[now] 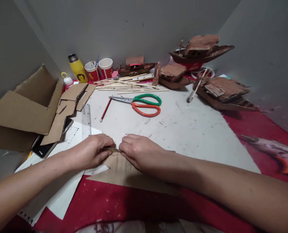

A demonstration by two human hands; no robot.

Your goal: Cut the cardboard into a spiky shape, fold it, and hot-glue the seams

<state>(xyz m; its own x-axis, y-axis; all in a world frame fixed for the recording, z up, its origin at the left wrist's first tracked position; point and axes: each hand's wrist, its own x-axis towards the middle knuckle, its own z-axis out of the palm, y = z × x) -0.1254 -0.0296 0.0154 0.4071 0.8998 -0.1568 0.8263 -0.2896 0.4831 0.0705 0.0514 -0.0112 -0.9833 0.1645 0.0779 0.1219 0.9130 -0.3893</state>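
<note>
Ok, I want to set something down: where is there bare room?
Best: the pale board between scissors, nearest boat and right forearm; only small scraps show there. Crowded: the back, with sticks and cups; the left, with box and paper; the near middle, under the held cardboard.

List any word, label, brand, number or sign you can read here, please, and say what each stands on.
No text is legible.
Ruler: scale markings, too small to read.
Drawing: tiny marks, too small to read.
Left cup and right cup: yellow marks, too blurred.
Black flat object: pale mark, unreadable.
</note>
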